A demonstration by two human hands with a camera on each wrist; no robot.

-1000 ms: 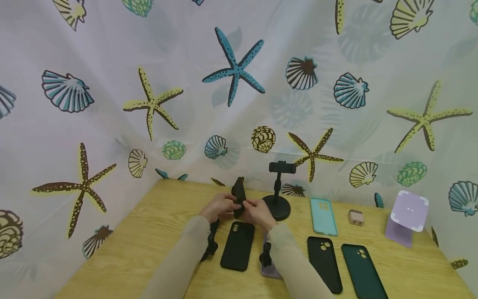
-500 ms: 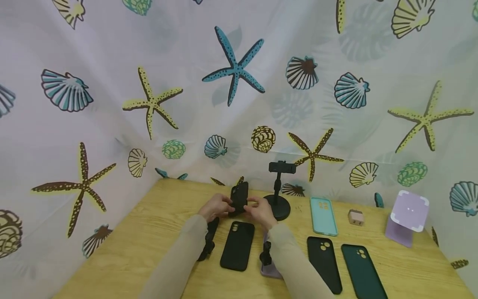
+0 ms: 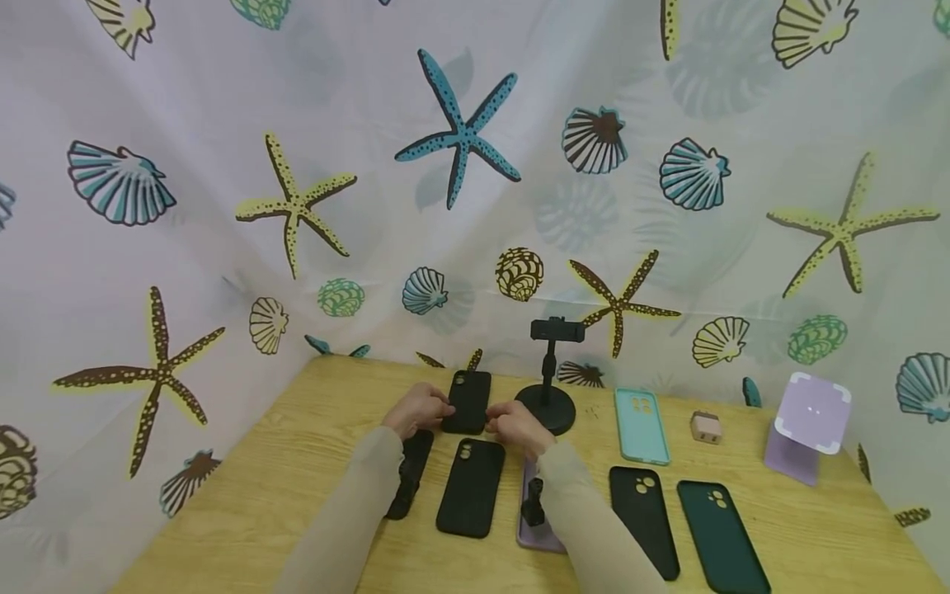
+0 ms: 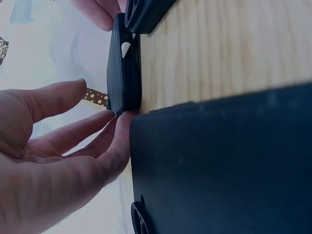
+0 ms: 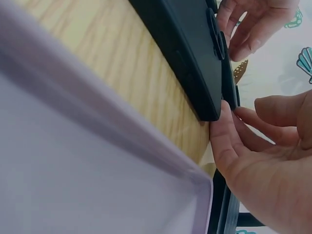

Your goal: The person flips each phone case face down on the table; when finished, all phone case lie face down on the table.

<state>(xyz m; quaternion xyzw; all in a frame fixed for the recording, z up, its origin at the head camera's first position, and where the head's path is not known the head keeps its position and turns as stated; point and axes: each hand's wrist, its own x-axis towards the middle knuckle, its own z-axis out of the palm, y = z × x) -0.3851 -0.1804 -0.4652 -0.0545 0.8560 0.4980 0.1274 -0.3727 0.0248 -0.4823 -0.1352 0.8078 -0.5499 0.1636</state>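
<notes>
Black phone case (image 3: 469, 404), rounded corners.

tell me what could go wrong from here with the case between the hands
The right hand is near the black stand, so a sideways move might knock it. The black case between right hand and left hand lies beyond another black case, so pulling it nearer could make them bump. In the head view, the right sleeve crosses the lilac case and might brush it.

From afar, I see a curtained-off workspace: patterned cloth (image 3: 349, 49) (starfish and shells) hangs behind the worktop's (image 3: 285, 462) far edge.
</notes>
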